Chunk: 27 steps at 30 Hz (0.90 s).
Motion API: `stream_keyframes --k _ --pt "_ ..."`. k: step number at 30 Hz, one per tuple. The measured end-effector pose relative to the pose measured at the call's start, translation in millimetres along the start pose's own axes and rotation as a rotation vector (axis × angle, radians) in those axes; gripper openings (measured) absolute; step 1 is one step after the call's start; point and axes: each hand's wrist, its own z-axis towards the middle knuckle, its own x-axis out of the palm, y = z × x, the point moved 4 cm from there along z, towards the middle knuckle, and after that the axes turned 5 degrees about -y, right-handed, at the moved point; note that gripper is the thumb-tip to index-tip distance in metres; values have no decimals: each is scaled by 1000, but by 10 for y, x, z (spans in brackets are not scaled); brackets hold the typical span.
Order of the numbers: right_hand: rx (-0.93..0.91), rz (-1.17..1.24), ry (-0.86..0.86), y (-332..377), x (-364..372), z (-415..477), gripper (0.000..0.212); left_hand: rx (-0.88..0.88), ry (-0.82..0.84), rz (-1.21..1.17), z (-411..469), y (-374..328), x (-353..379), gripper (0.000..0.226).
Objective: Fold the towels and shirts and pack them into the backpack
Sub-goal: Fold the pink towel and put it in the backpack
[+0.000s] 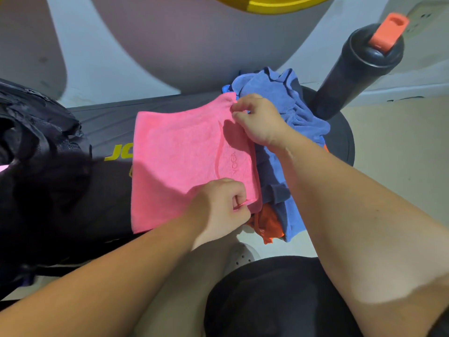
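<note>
Towel, pink [179,166], is lying flat on the dark bench [107,125], its right edge overlapping the blue clothes pile [286,103]. Your right hand [260,120] is pinching its far right corner; your left hand [218,210] is pinching the near right corner. Backpack [36,132] is sitting just left

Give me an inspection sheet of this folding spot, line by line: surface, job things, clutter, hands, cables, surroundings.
Surface: dark mat with yellow lettering.
Job's things: pink towel spread flat on the mat; pile of blue clothes with an orange garment beside it; black backpack at the left.
Clutter: black bottle with orange cap.
Hands: left hand pinches the towel's near corner; right hand pinches its far corner.
Cables: nothing seen.
Surroundings: pale floor, wall socket.
</note>
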Motion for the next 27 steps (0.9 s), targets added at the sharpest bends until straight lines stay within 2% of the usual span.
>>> stream_keyframes --k 4,6,8,11,15,16,17,19,22,24,27 --pt "-57 -192 258 -132 161 -178 22 -36 130 206 86 142 288 17" --pt "-72 -262 326 -135 234 -242 29 -59 156 238 93 202 359 19" --pt "-100 -263 321 -150 277 -253 34 -77 177 224 89 209 372 21" --pt "-96 -253 273 -195 279 -228 28 -80 197 167 83 173 330 17" --pt "-49 -182 -59 -169 46 -136 25 -59 141 86 49 79 234 19" --pt "-53 -172 -92 -138 0 -133 25 -53 132 67 45 52 223 19" --pt "-62 -178 -75 -123 -8 -131 25 -53 134 56 45 33 221 18" --pt "-50 -267 67 -129 51 -167 29 -71 164 54 53 35 247 14" --pt "38 -424 237 -199 162 -261 35 -101 272 95 41 86 318 5" --pt "14 -488 208 -138 179 -295 38 -140 268 68 20 133 318 5" --pt "-120 -646 39 43 206 -302 42 -163 69 62 60 246 150 14"
